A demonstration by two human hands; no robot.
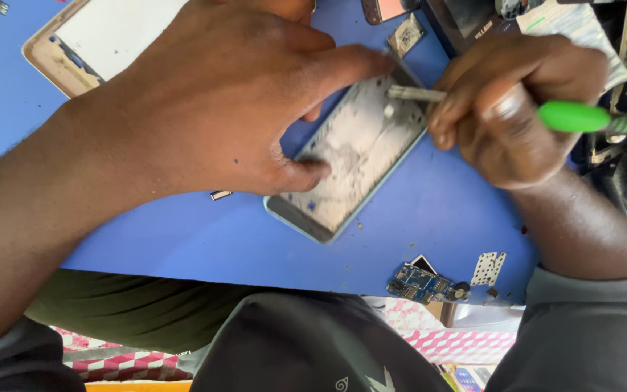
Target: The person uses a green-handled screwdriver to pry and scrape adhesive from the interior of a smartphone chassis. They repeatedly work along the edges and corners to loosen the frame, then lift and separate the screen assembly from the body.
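Observation:
A stripped phone frame (357,156) with a pale, scuffed inner surface lies slanted on the blue table (205,239). My left hand (212,109) spans it, thumb pressing the near long edge and forefinger reaching the far corner. My right hand (509,109) grips a tool with a green handle (575,116); its flat metal tip (409,93) rests on the frame's upper end.
Another phone housing with a white panel (103,36) lies at the top left. A small blue circuit board (422,284) and a perforated metal shield (488,268) sit near the table's front edge. A tiny part (220,194) lies by my left wrist. Clutter fills the top right.

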